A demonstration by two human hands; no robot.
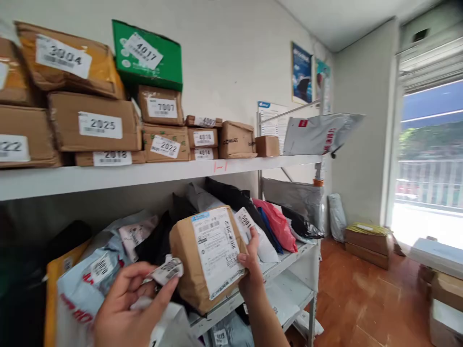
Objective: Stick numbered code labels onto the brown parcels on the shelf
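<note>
In the middle of the view a brown paper-wrapped parcel (184, 250) with a large white shipping label (217, 250) is tilted in front of the lower shelf. My right hand (251, 265) grips its right side, thumb over the edge of the label. Beside those fingertips shows a white sticker marked 5001 (245, 221); whether the fingers touch it I cannot tell. At the parcel's left, my left hand (133, 303) pinches a small printed sticker (168, 271) between thumb and fingers. A pale grey mailing bag (173, 325) shows under that hand, and its support is hidden.
Numbered cardboard boxes (96, 123) and a green box (152, 58) stand on the upper shelf (173, 170). Several mailing bags, one pink (277, 224), crowd the lower shelf. More boxes (367, 246) sit on the reddish floor (347, 299) near the bright doorway.
</note>
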